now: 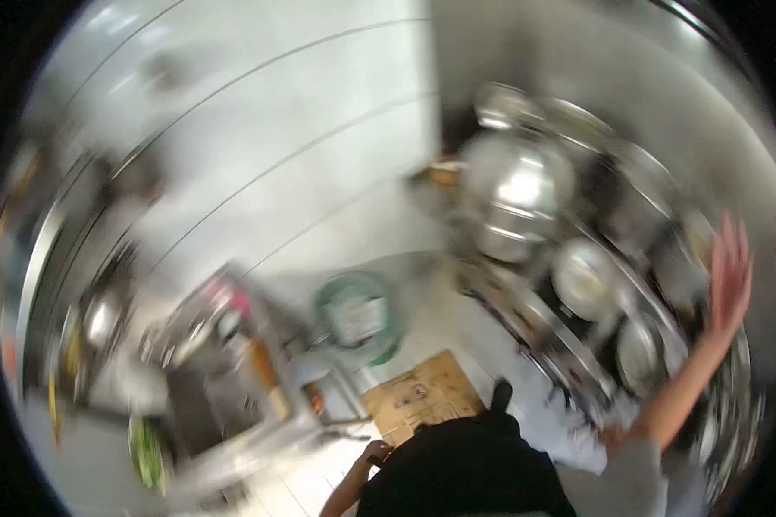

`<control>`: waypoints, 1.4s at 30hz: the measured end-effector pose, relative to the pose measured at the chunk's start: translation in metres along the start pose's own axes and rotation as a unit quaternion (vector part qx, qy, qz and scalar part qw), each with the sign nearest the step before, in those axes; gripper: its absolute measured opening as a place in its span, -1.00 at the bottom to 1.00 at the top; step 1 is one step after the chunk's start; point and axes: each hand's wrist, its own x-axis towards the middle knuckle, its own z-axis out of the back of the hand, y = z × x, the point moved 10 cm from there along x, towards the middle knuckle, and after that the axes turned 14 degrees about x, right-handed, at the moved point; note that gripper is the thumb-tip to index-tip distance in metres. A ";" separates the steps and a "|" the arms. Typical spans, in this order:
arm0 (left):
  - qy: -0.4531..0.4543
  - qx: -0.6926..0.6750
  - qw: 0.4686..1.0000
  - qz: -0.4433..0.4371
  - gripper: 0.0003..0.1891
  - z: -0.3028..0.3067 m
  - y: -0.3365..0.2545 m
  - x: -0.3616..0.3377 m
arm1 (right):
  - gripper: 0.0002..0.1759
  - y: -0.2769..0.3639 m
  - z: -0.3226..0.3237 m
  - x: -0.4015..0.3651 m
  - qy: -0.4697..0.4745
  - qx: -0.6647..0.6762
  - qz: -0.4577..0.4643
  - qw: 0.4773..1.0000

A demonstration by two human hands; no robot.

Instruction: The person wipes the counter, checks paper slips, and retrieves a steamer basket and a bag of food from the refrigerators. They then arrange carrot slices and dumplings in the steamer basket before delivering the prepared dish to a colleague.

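Observation:
My right hand (730, 280) is stretched out at the far right with its fingers extended, holding nothing. Beside it are blurred metal pots and pans, the nearest a large pot (685, 258). My left hand (374, 452) hangs low by my dark apron (466, 474). Its fingers are small and partly hidden, so whether they grip anything does not show. Past that hand, a flattened piece of brown cardboard (427, 396) lies on the floor.
A stove (535, 314) carrying pans and a big shiny domed vessel (517, 189) runs along the right. A green bucket (358, 319) stands by the white tiled wall (302, 112). At left is a cluttered metal counter (233, 452) with green vegetables (149, 452). Motion blurs much.

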 end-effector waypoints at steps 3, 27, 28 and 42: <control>-0.042 0.237 0.943 -0.232 -0.66 -0.015 -0.035 -0.045 | -0.48 -0.228 -0.141 -0.113 0.217 -0.053 -0.413 0.883; -0.692 -0.023 -0.059 0.720 -0.46 -0.044 -0.091 -0.771 | -0.36 -0.401 -0.623 -0.726 0.910 0.062 -0.351 0.212; -0.673 0.057 -0.069 0.734 -0.41 -0.010 -0.134 -0.813 | -0.36 -0.389 -0.614 -0.755 0.945 0.052 -0.279 0.164; -0.705 -0.342 0.066 0.618 -0.65 -0.112 0.058 -0.726 | -0.36 -0.365 -0.706 -0.932 0.978 0.042 -0.202 -0.021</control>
